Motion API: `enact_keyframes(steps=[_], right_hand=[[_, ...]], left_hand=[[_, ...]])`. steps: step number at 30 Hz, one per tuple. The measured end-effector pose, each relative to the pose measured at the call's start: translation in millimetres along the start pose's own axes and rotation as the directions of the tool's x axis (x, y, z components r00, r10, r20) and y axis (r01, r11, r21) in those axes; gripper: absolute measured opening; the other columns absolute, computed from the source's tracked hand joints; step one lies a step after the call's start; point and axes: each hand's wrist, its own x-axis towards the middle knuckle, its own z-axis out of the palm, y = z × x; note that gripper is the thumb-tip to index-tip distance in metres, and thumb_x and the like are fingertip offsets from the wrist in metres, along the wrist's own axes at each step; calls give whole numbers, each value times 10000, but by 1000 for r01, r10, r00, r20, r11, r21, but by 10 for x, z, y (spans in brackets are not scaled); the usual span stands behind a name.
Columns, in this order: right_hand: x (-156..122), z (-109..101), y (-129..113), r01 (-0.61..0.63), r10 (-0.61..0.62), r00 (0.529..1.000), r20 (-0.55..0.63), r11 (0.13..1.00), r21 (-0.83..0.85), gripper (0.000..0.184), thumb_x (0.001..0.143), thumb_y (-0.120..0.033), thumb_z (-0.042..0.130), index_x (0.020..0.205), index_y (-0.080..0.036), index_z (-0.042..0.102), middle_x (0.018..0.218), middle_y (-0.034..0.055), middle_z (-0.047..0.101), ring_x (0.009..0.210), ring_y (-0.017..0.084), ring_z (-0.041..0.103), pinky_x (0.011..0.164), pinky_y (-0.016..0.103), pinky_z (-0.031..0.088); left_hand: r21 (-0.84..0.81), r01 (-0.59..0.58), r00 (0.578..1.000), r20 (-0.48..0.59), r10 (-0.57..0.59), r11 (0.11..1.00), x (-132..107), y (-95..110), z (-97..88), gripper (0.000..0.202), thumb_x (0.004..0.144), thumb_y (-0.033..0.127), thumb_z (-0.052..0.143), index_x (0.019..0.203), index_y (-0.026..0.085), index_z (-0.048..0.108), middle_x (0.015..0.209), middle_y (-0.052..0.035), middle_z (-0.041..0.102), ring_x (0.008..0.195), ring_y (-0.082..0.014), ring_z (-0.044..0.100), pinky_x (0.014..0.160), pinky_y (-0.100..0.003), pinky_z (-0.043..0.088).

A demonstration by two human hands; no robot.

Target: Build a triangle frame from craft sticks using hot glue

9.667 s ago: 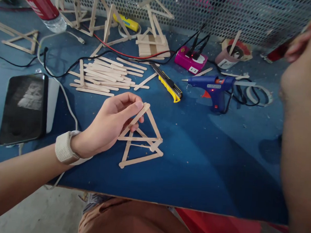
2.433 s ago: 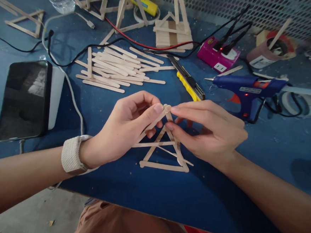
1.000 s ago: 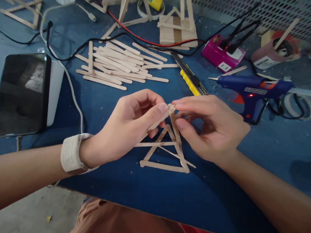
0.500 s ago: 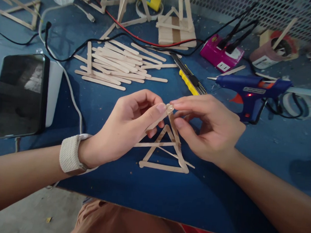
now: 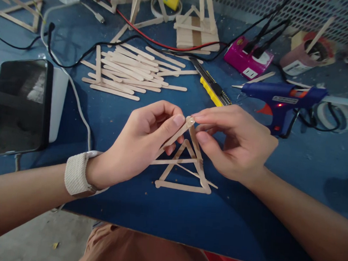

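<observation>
My left hand (image 5: 143, 140) is closed on a triangle of popsicle sticks (image 5: 175, 137), thumb on top near the upper corner. A shiny blob of glue (image 5: 191, 121) sits on that corner. My right hand (image 5: 235, 142) has its index fingertip against the same corner, with the thumb beside the triangle's right-hand stick. Below the held triangle, another popsicle-stick triangle (image 5: 184, 187) lies flat on the blue table. Part of the held triangle is hidden behind my left fingers.
A pile of loose popsicle sticks (image 5: 133, 70) lies beyond my hands, beside a yellow utility knife (image 5: 211, 91). At right rests a blue glue gun (image 5: 283, 99), near a purple power adapter (image 5: 247, 58). A phone (image 5: 20, 106) is at left. Cables (image 5: 82, 112) cross the table.
My left thumb has shifted slightly, so more of the held stick shows. Otherwise both hands keep nearly the same pose at the corner.
</observation>
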Motion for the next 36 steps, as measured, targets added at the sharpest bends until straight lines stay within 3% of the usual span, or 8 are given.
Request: enact_keyframes(steps=[5,14,17,23,26,31,36], right_hand=[[10,-38,4,-91,87,995,42,989,115,217,1122,-229,867,1326,-297,893,1255,37,908,850,157,842,677,291,717],[34,-41,2,-148,142,989,50,981,127,140,1150,-295,849,1274,-311,911,1189,48,923,861,194,860,670,331,720],[31,-26,12,-152,148,988,44,981,118,145,1134,-287,854,1274,-300,891,1208,52,924,848,195,846,629,341,685],[78,-41,30,-122,108,980,166,990,73,228,1038,-249,1001,1002,-270,777,857,-45,778,629,107,648,535,291,527],[88,-61,36,-102,83,977,195,991,91,240,1070,-298,1001,1008,-275,771,856,-43,771,615,106,627,540,305,525],[83,-70,42,-112,91,976,197,989,98,261,1091,-403,991,1007,-278,777,868,-39,786,618,121,629,557,331,548],[82,-67,34,-92,69,980,187,989,116,225,1093,-293,975,1017,-272,763,867,-45,770,617,109,620,544,313,537]], left_hand=[[2,5,1000,-4,-5,1000,-9,0,-11,481,969,541,1091,943,192,762,781,23,748,613,-68,643,575,-153,554],[32,-17,1000,2,17,999,-12,-5,4,412,988,476,1084,956,214,767,790,17,752,610,-92,637,550,-199,548],[43,-31,999,11,30,999,-16,-18,-9,450,988,549,1072,974,219,766,789,20,750,601,-94,631,554,-210,548],[131,-76,997,6,76,988,-19,-14,-30,508,1005,668,1015,990,228,763,825,4,766,667,-114,666,612,-236,554],[205,-109,993,-20,116,973,-22,-6,-33,517,1011,693,999,978,230,770,802,7,722,659,-112,597,572,-244,480],[241,-133,989,-27,143,961,-18,-4,-51,421,1002,565,1055,986,234,797,754,37,642,593,-90,456,499,-260,331],[238,-136,989,-24,146,962,3,15,-48,374,985,463,1087,944,235,794,742,40,629,598,-95,461,505,-264,324]])
